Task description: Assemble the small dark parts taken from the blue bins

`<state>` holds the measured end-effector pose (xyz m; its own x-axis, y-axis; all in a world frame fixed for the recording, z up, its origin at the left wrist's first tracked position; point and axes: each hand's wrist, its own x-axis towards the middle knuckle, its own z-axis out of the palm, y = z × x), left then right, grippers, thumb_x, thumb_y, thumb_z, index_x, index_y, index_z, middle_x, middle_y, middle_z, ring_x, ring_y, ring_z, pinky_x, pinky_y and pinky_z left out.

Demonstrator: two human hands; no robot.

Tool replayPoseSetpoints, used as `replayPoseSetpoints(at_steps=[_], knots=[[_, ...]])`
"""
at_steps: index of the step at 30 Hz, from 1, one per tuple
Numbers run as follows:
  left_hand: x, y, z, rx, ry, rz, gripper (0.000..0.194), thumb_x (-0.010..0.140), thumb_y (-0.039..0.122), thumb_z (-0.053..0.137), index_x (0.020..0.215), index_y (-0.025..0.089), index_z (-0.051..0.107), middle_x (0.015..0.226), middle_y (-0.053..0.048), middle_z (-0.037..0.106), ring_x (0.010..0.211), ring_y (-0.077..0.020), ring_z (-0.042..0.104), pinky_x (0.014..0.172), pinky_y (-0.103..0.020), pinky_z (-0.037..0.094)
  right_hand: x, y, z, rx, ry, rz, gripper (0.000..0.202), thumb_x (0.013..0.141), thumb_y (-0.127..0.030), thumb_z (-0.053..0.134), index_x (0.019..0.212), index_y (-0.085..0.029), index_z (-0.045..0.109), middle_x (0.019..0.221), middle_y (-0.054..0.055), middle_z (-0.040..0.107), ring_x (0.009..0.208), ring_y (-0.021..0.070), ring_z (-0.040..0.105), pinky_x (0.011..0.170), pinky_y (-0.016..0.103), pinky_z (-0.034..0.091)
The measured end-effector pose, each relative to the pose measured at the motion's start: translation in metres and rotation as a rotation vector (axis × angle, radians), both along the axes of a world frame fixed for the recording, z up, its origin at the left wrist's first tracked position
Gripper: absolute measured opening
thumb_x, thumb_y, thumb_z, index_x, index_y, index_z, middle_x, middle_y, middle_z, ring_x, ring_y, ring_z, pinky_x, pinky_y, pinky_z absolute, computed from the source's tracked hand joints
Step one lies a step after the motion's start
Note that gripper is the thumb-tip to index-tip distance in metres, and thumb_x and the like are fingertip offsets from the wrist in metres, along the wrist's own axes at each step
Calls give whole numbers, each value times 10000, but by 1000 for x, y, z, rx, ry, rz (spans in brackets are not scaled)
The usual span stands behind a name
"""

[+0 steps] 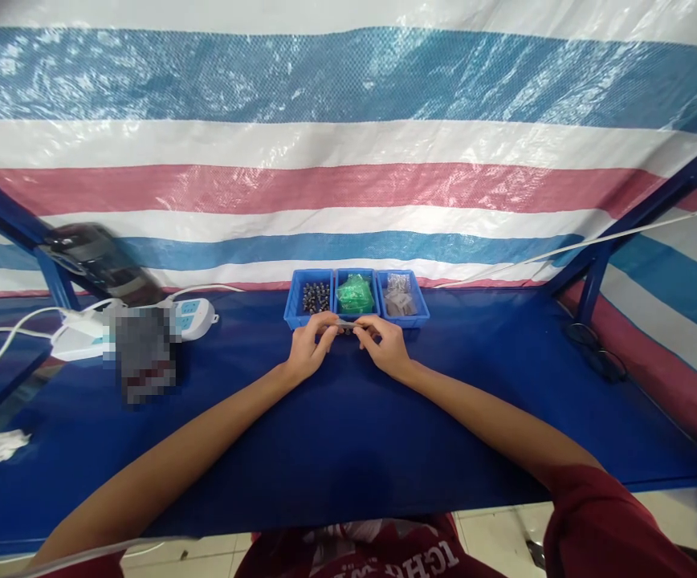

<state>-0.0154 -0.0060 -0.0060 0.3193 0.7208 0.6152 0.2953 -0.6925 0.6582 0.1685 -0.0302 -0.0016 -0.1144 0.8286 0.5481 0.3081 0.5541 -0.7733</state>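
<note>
Head view: two hands (348, 341) pinch perhaps one small part (347, 327) before three bins (357, 299).

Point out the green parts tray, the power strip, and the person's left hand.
green parts tray (356, 295), head view, on the green contents.
power strip (195, 315), head view, on its white top.
left hand (307, 347), head view, on the back.

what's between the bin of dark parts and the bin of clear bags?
Head view: a third blue bin holding green pieces sits between the dark-parts bin and the clear-bags bin, side by side in one row.
</note>
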Motion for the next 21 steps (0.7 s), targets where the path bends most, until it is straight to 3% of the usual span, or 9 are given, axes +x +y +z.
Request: replayPoseSetpoints(at_steps=[4,9,12,21], knots=[[1,-1,3,55,35,70,218,896,302,510,1072,174,500,888,-26,637,486,-45,544,511,-181,441,0,1,-1,9,-14,-14,185,870,-324,511,931,-177,604,817,51,643,561,120,586,552,247,490],[3,-3,6,80,103,116,232,872,302,555,1057,170,510,629,45,588,477,-67,547,545,-191,440,1,1,-2,9,-26,-3,165,866,-298,518,920,-170,607,811,44,629,567,115,567,557,246,481],[2,-3,5,89,102,96,228,874,290,551,1062,168,509,589,57,569,456,-67,536,538,-191,441,1,1,-3,20,-33,-10,153,865,-284,522,924,-171,607,809,43,629,569,115,563,556,246,477],[2,2,-1,131,55,71,195,877,280,552,1031,163,524,849,-22,649,471,-38,544,476,-160,452,-1,2,-1,92,-45,-21,133,865,-264,524,930,-177,602,850,53,615,605,117,560,559,245,482]])
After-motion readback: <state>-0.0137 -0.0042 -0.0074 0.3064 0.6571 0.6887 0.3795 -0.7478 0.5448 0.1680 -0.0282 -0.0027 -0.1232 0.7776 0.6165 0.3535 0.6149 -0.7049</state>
